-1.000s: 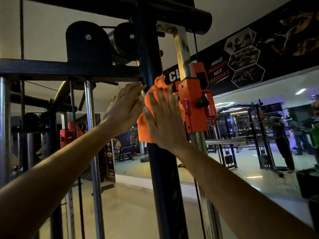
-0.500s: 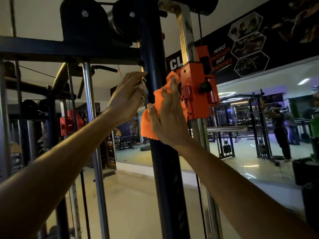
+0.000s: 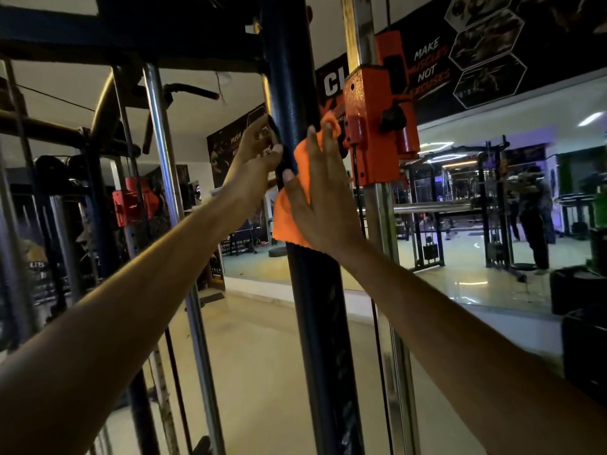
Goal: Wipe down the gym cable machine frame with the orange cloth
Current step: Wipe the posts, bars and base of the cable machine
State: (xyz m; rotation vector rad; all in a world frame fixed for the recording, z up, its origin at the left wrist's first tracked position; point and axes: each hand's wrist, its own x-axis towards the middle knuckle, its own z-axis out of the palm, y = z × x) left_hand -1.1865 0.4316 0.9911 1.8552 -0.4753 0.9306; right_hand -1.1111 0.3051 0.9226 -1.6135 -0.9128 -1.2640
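While both arms reach up, the right hand lies flat, fingers spread, pressing the orange cloth against the dark upright post of the cable machine. Left hand curls around the post's far side, touching it. Orange pulley carriage sits just right, on the chrome rail.

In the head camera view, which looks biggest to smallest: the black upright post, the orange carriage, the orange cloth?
1. Black upright post, spanning the whole picture height.
2. Orange carriage.
3. Orange cloth, though the right hand covers part, so its full extent is unsure.
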